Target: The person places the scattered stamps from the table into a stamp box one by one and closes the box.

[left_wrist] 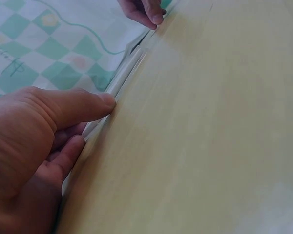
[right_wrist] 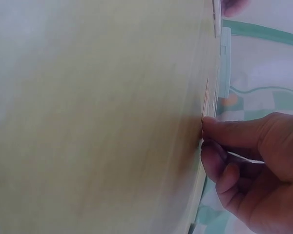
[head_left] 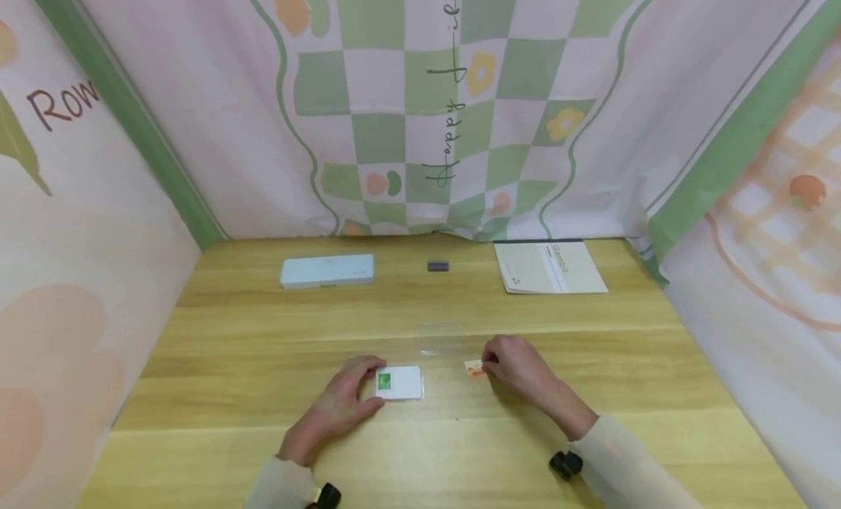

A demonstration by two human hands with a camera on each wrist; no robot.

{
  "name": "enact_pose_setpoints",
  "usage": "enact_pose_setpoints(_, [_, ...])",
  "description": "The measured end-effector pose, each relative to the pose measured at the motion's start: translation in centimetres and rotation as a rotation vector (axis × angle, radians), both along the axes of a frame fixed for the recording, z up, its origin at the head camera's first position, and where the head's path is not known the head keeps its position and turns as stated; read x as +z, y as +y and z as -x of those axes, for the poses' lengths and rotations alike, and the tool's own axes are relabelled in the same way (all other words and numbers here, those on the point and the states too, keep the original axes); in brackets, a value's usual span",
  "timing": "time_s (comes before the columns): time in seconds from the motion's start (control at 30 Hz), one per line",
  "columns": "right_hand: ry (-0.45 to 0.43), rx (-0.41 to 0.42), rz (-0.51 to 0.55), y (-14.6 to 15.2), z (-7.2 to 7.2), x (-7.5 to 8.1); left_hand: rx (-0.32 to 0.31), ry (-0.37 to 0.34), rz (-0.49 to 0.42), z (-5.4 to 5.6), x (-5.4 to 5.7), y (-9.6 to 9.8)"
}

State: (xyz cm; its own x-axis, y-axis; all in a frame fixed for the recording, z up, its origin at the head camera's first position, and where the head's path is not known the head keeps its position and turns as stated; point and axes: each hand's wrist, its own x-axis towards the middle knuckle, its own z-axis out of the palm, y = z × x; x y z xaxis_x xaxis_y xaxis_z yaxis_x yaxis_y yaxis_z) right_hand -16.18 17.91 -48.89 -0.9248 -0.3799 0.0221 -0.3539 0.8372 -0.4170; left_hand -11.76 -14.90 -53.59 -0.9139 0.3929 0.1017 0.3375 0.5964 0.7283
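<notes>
A white card stack in a clear case (head_left: 406, 383) lies on the table in the head view, with a small green picture piece (head_left: 384, 381) on its left part. My left hand (head_left: 340, 401) holds the case at its left end, thumb at the near corner and fingers at the far one. In the left wrist view the thumb (left_wrist: 105, 102) presses against the case's long edge. To the right, my right hand (head_left: 519, 370) pinches a small cream-and-orange paper piece (head_left: 474, 368) between thumb and fingertips, low over the table. The right wrist view shows that piece only edge-on.
A thin clear plastic cover (head_left: 440, 339) lies just beyond the case. Along the back of the table (head_left: 420, 458) are a pale blue pencil box (head_left: 327, 270), a small dark block (head_left: 438, 266) and a notebook (head_left: 550, 268). A printed curtain (head_left: 374, 78) hangs behind them.
</notes>
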Motion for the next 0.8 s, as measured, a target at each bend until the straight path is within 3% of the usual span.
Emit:
enact_pose_setpoints(0.53, [-0.059,-0.029,0.019,0.32,0.52,-0.20,-0.004,-0.010,0.001,0.09,-0.02,-0.06])
enact_pose_setpoints(0.8, [-0.052,0.010,0.037,0.32,0.32,-0.07,-0.002,-0.005,-0.010,0.17,-0.10,-0.05])
